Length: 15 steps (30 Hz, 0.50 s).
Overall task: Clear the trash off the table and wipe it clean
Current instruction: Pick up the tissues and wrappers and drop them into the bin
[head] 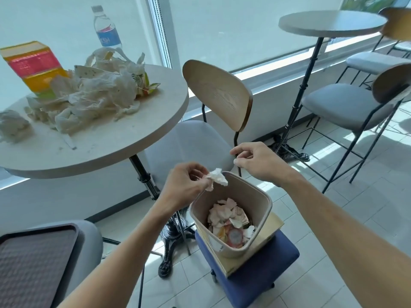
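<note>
A beige trash bin (pixel 264 203) stands on a blue stool (pixel 266 276), partly filled with crumpled paper and wrappers. My left hand (pixel 184 185) pinches a crumpled white tissue (pixel 218 177) just over the bin's near-left rim. My right hand (pixel 255 161) hovers above the bin's far rim with a tiny white scrap pinched at its fingertips. The round white table (pixel 124 138) at left carries a heap of crumpled napkins (pixel 89 96), a colourful carton (pixel 31 65), a water bottle (pixel 106 30) and a small snack wrapper (pixel 146 85).
A wooden-backed chair (pixel 220 94) stands between the table and the bin. A dark tray (pixel 33 263) rests on a grey seat at lower left. A second round table (pixel 331 22) and bar stools (pixel 347 107) stand at right. The table's black pedestal (pixel 171 230) is beside the stool.
</note>
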{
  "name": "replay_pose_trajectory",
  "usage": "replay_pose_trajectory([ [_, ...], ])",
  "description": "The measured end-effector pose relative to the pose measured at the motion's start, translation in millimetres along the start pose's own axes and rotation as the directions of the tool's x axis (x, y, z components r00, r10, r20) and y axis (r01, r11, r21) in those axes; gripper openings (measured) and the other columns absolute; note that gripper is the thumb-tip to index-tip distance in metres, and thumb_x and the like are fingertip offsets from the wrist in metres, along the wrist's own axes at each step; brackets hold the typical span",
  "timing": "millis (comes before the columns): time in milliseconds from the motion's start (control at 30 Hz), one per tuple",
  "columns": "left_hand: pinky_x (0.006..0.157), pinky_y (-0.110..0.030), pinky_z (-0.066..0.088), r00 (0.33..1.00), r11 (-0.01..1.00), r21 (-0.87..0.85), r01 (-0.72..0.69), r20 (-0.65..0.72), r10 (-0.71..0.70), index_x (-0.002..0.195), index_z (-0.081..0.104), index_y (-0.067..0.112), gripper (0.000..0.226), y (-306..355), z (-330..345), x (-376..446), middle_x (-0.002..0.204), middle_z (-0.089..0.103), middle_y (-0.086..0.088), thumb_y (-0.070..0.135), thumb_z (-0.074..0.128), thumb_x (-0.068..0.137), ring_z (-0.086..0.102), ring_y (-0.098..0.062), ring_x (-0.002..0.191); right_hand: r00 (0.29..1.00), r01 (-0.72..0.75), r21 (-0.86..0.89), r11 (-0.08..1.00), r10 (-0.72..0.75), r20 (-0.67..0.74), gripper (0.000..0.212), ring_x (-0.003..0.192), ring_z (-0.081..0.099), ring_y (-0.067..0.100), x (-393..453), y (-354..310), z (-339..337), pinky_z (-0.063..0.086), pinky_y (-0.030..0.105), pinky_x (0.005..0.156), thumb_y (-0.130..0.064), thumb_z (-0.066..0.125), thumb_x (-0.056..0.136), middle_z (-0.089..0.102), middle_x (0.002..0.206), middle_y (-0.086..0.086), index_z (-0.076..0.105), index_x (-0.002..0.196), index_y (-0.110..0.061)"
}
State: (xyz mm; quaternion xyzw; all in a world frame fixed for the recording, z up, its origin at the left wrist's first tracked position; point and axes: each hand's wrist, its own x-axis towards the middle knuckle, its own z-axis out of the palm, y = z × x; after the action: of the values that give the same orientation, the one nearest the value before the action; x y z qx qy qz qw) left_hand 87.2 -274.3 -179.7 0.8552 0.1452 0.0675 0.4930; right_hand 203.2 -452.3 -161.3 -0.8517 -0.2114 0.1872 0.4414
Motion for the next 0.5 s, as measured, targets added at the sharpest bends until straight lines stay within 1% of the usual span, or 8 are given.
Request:
replay_pose_trajectory([
  [33,0.068,-0.018,0.055,1.000,0.999,0.038,-0.003,0.013,0.003,0.088,0.073,0.022,0.012,-4,6,0,0.082,0.071,0.006,0.020,0.080,0.079,0.065,-0.006,0.074,1.000,0.009,0.005,1.000,-0.009,0.006,0.021,0.079,0.058,0.009,-1,-2,0,0.050,0.027,0.086,-0.017,0.059,0.095,0.059,0.080,-0.008,0.066,0.111,-0.028],
  [133,0.081,-0.015,0.052,0.999,0.997,0.077,0.008,0.041,-0.012,0.111,0.070,0.029,0.033,-13,17,-3,0.099,0.068,0.016,0.029,0.079,0.080,0.064,0.001,0.092,0.999,0.046,-0.008,0.999,-0.046,0.021,0.021,0.085,0.060,0.010,-3,-11,-1,0.048,0.023,0.082,-0.019,0.059,0.096,0.063,0.086,-0.006,0.066,0.112,-0.029],
  [167,0.086,-0.017,0.052,0.999,0.998,0.069,0.012,0.034,-0.014,0.115,0.069,0.032,0.035,-14,18,-4,0.103,0.068,0.015,0.029,0.079,0.080,0.063,0.001,0.097,0.998,0.057,-0.015,0.998,-0.057,0.025,0.020,0.087,0.061,0.010,-3,-14,-1,0.048,0.020,0.080,-0.020,0.059,0.096,0.064,0.088,-0.004,0.066,0.112,-0.030],
  [233,0.092,-0.022,0.053,1.000,0.998,0.054,-0.012,0.003,0.012,0.114,0.070,0.033,0.032,-13,12,-4,0.108,0.071,0.012,0.024,0.076,0.084,0.063,0.000,0.100,0.996,0.076,-0.026,0.997,-0.075,0.039,0.020,0.090,0.062,0.010,-4,-24,-3,0.045,0.016,0.076,-0.022,0.060,0.097,0.065,0.094,-0.001,0.065,0.114,-0.031],
  [300,0.090,-0.022,0.054,0.997,0.998,0.034,-0.051,-0.047,0.053,0.106,0.072,0.034,0.027,-9,-3,-6,0.103,0.072,0.012,0.016,0.073,0.086,0.065,0.001,0.095,0.994,0.097,-0.031,0.995,-0.095,0.057,0.021,0.093,0.062,0.010,-4,-37,-4,0.042,0.012,0.071,-0.025,0.060,0.097,0.065,0.098,0.000,0.065,0.117,-0.030],
  [367,0.084,-0.022,0.055,0.990,0.995,0.009,-0.098,-0.101,0.098,0.097,0.072,0.036,0.025,0,-22,-9,0.096,0.072,0.012,0.013,0.072,0.086,0.066,-0.001,0.089,0.990,0.125,-0.021,0.992,-0.123,0.075,0.022,0.094,0.061,0.009,-2,-52,-4,0.041,0.011,0.068,-0.026,0.060,0.098,0.064,0.101,0.001,0.065,0.119,-0.029],
  [433,0.079,-0.022,0.056,0.976,0.988,-0.016,-0.156,-0.157,0.152,0.092,0.072,0.034,0.024,10,-47,-14,0.090,0.073,0.011,0.011,0.073,0.085,0.068,-0.004,0.084,0.981,0.170,-0.008,0.985,-0.169,0.095,0.024,0.096,0.061,0.010,0,-71,1,0.042,0.013,0.070,-0.026,0.060,0.098,0.064,0.103,0.003,0.064,0.121,-0.027],
  [500,0.074,-0.021,0.056,0.955,0.979,-0.020,-0.205,-0.226,0.195,0.090,0.073,0.029,0.020,20,-73,-19,0.085,0.074,0.009,0.010,0.075,0.083,0.069,-0.007,0.078,0.968,0.232,0.001,0.973,-0.231,0.098,0.024,0.096,0.062,0.013,5,-93,9,0.047,0.016,0.073,-0.025,0.061,0.097,0.064,0.105,0.006,0.066,0.120,-0.027],
])
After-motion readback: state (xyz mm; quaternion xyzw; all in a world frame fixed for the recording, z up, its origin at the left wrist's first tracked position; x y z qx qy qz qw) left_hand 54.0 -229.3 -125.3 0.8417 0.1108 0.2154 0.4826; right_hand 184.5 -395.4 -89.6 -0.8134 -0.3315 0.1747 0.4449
